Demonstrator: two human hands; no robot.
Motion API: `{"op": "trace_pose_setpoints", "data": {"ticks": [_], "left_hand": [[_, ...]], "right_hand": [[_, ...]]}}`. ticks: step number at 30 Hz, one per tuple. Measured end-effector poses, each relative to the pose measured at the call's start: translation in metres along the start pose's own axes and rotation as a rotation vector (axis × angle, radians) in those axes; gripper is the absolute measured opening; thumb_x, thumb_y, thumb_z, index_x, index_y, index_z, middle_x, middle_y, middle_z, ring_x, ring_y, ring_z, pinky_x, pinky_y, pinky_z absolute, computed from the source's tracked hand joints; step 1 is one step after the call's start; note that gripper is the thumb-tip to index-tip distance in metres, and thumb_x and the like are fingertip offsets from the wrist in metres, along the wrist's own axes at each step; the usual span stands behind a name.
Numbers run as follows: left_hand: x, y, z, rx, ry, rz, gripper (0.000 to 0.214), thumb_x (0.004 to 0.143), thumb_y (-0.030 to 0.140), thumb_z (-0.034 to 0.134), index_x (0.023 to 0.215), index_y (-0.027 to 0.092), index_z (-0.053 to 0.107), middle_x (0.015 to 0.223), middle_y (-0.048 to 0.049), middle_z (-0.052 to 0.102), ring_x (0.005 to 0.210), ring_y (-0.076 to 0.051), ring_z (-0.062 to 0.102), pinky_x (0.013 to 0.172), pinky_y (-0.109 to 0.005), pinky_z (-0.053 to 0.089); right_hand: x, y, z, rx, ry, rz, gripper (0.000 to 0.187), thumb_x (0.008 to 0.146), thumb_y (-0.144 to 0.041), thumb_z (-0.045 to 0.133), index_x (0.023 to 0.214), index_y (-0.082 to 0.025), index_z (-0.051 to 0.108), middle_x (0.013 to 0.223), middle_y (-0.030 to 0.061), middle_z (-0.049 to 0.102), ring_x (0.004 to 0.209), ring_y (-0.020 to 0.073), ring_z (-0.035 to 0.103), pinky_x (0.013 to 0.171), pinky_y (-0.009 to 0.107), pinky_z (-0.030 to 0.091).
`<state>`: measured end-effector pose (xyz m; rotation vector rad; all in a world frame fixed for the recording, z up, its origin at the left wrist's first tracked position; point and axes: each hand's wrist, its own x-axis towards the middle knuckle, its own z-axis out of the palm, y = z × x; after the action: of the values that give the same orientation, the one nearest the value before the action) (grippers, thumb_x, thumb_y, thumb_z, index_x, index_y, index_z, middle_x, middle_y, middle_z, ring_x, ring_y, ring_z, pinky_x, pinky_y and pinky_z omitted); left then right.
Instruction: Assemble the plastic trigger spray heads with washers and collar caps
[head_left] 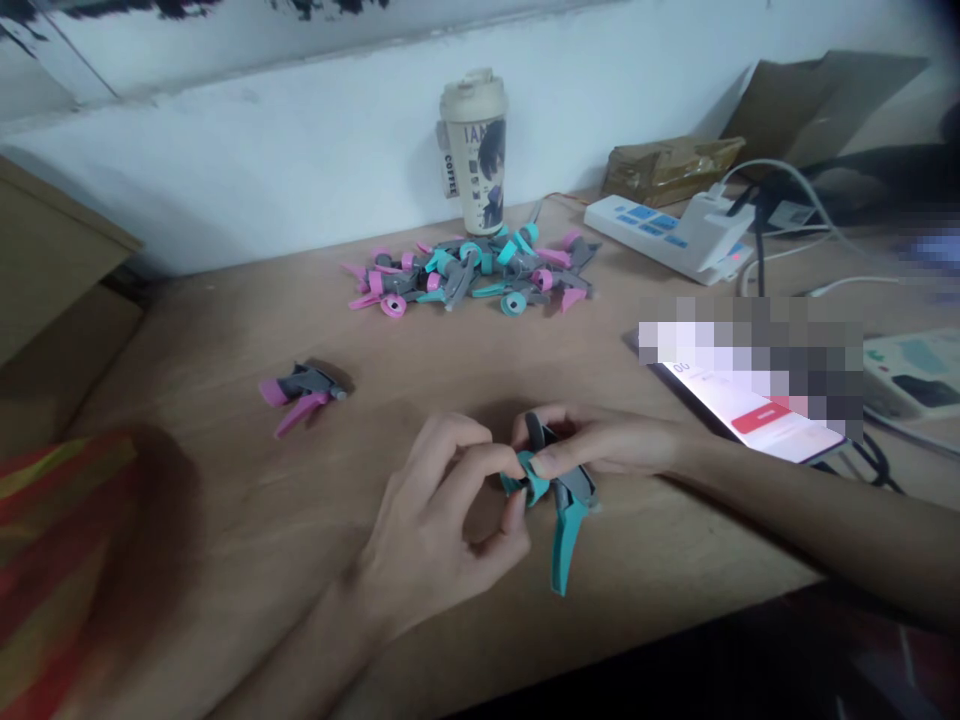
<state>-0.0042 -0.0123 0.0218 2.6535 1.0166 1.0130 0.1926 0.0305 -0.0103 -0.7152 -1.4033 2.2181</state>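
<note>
Both my hands hold one teal and grey spray trigger head (pixel 561 510) low over the wooden table (pixel 225 330). My left hand (pixel 442 510) pinches its teal cap end with curled fingers. My right hand (pixel 600 445) grips the grey body from the right, thumb on top. The teal trigger lever hangs down toward the table's front edge. A finished pink and grey trigger head (pixel 302 390) lies alone to the left.
A pile of several pink, teal and grey trigger heads (pixel 472 275) lies at the back in front of a lidded coffee cup (pixel 475 150). A white power strip (pixel 667 232), cables and a lit phone (pixel 757 410) sit on the right. A striped cloth (pixel 52 560) is at the left edge.
</note>
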Motion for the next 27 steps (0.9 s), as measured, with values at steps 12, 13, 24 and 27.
{"op": "trace_pose_setpoints", "data": {"ticks": [12, 13, 24, 27], "left_hand": [[0.006, -0.006, -0.009, -0.016, -0.087, 0.047, 0.011, 0.082, 0.012, 0.059, 0.087, 0.021, 0.062, 0.086, -0.0008, 0.056, 0.077, -0.012, 0.054, 0.065, -0.022, 0.047], [0.005, -0.007, -0.009, 0.006, -0.066, 0.034, 0.011, 0.083, 0.013, 0.059, 0.089, 0.021, 0.063, 0.086, -0.0009, 0.056, 0.075, -0.011, 0.054, 0.064, -0.022, 0.048], [0.000, -0.013, 0.002, 0.108, 0.096, -0.021, 0.011, 0.085, 0.011, 0.054, 0.083, 0.019, 0.061, 0.092, -0.0022, 0.051, 0.082, -0.013, 0.057, 0.070, -0.026, 0.052], [0.001, -0.012, -0.001, 0.142, 0.235, -0.022, 0.013, 0.082, 0.008, 0.057, 0.083, 0.020, 0.061, 0.094, -0.0032, 0.052, 0.087, -0.016, 0.057, 0.071, -0.027, 0.053]], "right_hand": [[0.002, 0.000, -0.003, 0.045, -0.009, -0.002, 0.024, 0.070, -0.029, 0.073, 0.085, -0.015, 0.062, 0.075, -0.0029, 0.064, 0.065, 0.0050, 0.059, 0.059, 0.014, 0.047], [0.002, 0.000, -0.002, 0.070, 0.008, -0.006, 0.022, 0.071, -0.030, 0.072, 0.084, -0.015, 0.062, 0.075, -0.0027, 0.064, 0.066, 0.0056, 0.060, 0.060, 0.015, 0.048], [0.004, 0.002, 0.005, 0.004, 0.088, -0.053, 0.022, 0.081, -0.038, 0.061, 0.083, -0.016, 0.061, 0.076, 0.0007, 0.066, 0.070, 0.0086, 0.063, 0.063, 0.017, 0.050], [0.005, 0.000, 0.000, 0.115, 0.149, -0.065, 0.028, 0.082, -0.045, 0.058, 0.081, -0.017, 0.062, 0.073, 0.0013, 0.067, 0.064, 0.0085, 0.062, 0.054, 0.016, 0.049]]}}
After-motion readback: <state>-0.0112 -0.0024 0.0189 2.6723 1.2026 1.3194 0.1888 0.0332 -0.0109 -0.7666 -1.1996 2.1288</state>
